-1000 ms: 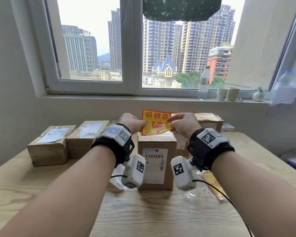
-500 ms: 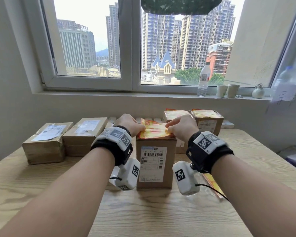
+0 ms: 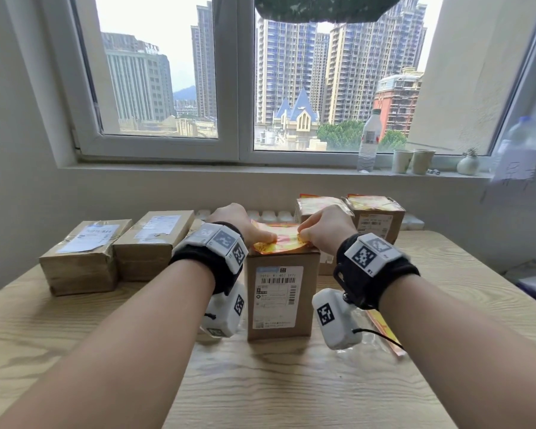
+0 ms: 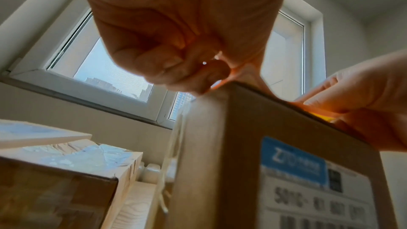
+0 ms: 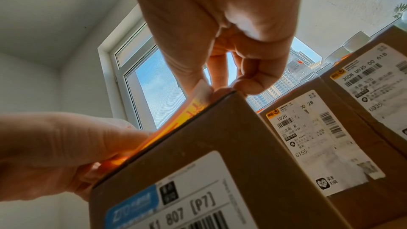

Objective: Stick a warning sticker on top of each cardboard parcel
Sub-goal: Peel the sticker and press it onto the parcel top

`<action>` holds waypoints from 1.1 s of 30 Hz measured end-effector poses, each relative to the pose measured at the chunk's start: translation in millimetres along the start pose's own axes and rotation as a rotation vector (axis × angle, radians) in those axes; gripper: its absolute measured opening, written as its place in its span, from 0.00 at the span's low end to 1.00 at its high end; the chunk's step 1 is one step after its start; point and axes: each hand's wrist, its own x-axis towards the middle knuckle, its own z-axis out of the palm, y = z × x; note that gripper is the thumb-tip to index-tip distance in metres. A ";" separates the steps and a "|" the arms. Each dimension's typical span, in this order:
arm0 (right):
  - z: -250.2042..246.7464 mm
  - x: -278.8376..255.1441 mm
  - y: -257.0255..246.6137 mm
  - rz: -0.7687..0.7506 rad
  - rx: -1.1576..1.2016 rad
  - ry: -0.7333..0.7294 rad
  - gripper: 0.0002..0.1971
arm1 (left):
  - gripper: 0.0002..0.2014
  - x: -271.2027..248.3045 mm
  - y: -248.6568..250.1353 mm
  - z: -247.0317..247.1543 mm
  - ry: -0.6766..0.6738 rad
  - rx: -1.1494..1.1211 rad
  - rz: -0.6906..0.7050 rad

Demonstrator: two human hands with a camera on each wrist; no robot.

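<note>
Fingers of both hands are pinched on the yellow and red warning sticker (image 3: 277, 241): the left hand (image 3: 240, 226) clamps its left edge between thumb and fingertips, and the right hand (image 3: 325, 229) clamps its right edge the same way. The sticker sits just over the top face of the upright cardboard parcel (image 3: 280, 292) at the middle of the wooden table (image 3: 260, 382). From the right wrist view its near edge appears to rest along the parcel's top rim while the rest tilts up slightly, so it looks only partly laid down.

The step in hand, as I judge it, is lowering this sticker onto this parcel. Two parcels at the far right (image 3: 375, 216) already carry similar yellow sheets on top. Two flat parcels at the far left (image 3: 115, 243) show only white labels, so they seem yet to be done.

Next the sticker wants setting flat and square to the top face, then the pinches released and the fingers pressed across it to smooth it down. Letting go of one side too soon could leave a crease or a skewed edge.

A further yellow strip (image 3: 384, 332) lies on the table near the right wrist, probably another sticker or its backing.
</note>
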 end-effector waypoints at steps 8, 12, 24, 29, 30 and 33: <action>-2.6 -9.2 10.3 -0.103 0.001 -0.038 0.14 | 0.22 2.2 -16.7 3.0 0.119 -0.212 0.135; 0.8 -13.9 13.4 -0.115 -0.074 -0.122 0.18 | 0.20 -8.0 -13.6 9.5 -0.081 -0.179 0.198; 6.6 -18.6 32.1 0.081 0.186 -0.121 0.21 | 0.17 -20.9 -35.4 14.6 -0.237 -0.655 -0.055; 9.9 -24.5 25.0 0.064 0.163 -0.097 0.24 | 0.19 -30.5 -33.2 12.5 -0.270 -0.552 0.018; 10.3 -24.6 21.9 0.049 0.158 -0.070 0.25 | 0.20 -29.8 -31.8 11.9 -0.241 -0.558 0.041; 5.9 -24.3 5.5 0.024 0.226 -0.004 0.27 | 0.19 -23.7 -28.4 2.2 -0.188 -0.583 0.082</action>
